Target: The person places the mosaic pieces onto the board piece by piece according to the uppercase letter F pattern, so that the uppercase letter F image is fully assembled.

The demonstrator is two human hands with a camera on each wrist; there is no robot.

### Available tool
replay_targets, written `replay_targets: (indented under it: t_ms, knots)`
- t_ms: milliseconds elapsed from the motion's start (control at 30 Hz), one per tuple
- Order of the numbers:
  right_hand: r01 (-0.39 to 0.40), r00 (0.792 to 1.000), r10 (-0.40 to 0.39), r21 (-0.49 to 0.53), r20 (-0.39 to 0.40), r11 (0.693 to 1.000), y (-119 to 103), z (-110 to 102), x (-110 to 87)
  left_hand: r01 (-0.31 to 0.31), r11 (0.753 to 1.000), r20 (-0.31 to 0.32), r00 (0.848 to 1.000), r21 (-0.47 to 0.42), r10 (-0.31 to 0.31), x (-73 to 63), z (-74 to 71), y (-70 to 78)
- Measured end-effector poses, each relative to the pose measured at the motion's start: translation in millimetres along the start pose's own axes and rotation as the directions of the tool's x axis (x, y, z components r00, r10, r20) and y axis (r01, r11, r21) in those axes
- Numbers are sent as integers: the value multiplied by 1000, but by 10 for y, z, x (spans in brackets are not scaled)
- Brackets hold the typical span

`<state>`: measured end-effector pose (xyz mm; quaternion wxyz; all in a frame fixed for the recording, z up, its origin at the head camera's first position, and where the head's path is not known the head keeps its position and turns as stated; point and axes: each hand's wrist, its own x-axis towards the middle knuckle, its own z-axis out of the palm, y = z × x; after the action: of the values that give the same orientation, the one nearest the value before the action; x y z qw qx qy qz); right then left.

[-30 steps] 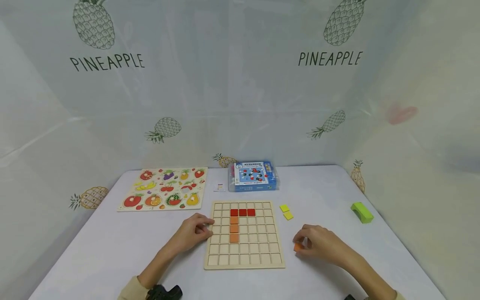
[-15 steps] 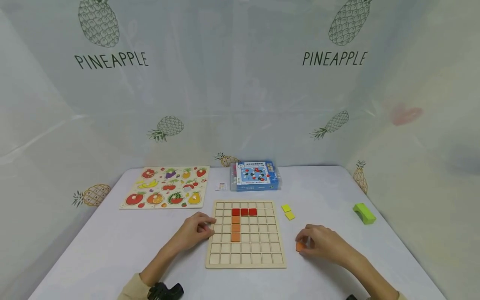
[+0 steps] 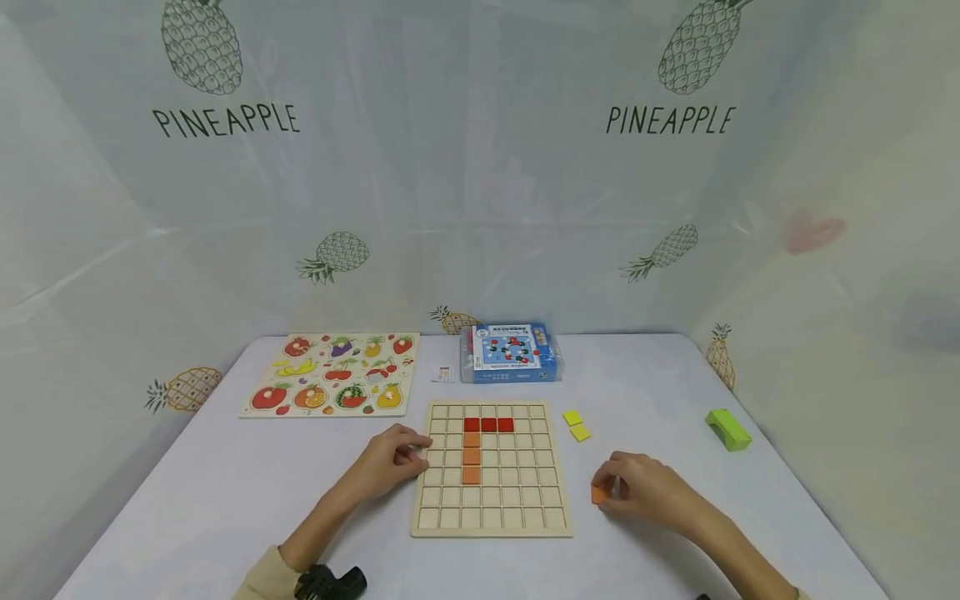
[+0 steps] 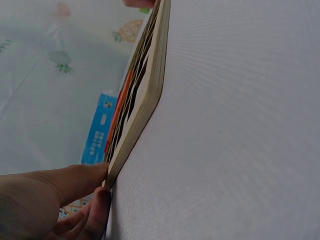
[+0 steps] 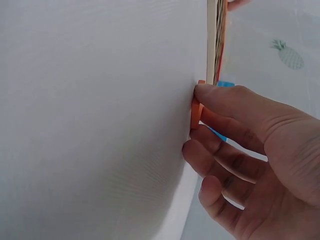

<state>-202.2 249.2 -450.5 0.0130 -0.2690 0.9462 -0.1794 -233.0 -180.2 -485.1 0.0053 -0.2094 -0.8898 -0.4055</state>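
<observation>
A wooden grid board (image 3: pixel 517 523) lies on the table, with a row of red tiles (image 3: pixel 489 425) and, under its left end, a column of orange tiles (image 3: pixel 471 456) set in its squares. My left hand (image 3: pixel 388 463) holds the board's left edge between thumb and fingers, seen closely in the left wrist view. To the right of the board, my right hand (image 3: pixel 643 490) pinches an orange square tile (image 5: pixel 195 116) at the table surface. Its other fingers are loosely bent, and they partly hide the tile. Two yellow tiles (image 3: pixel 576 426) lie between the board and this hand.
A fruit-picture board (image 3: pixel 330 375) lies at the back left. Behind the grid board stands a blue boxed set (image 3: pixel 511 352), with a small printed card (image 3: pixel 443 374) beside it. A green arch block (image 3: pixel 727 429) sits near the right edge. Pineapple-printed sheeting surrounds the table.
The view has shifted slightly, moving everything a little to the right. Both hands keep about the same places: left at the board's edge, right with the orange tile.
</observation>
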Motion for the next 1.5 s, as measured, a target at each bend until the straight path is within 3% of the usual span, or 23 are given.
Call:
replay_targets:
  t_ms: [600,867,1500]
  knots:
    - [44,999,-44,-2,-32,999,-87,32,43,6,1000,16,1000,1,-6,1,-10,2]
    - [43,999,-43,-3,4,999,-255,45,175,17,1000,22,1000,3,-17,-2,-18,-2]
    - [165,985,-164,0,58,986,-752,182,565,16,1000,5,1000,4,-16,-9,3,-8]
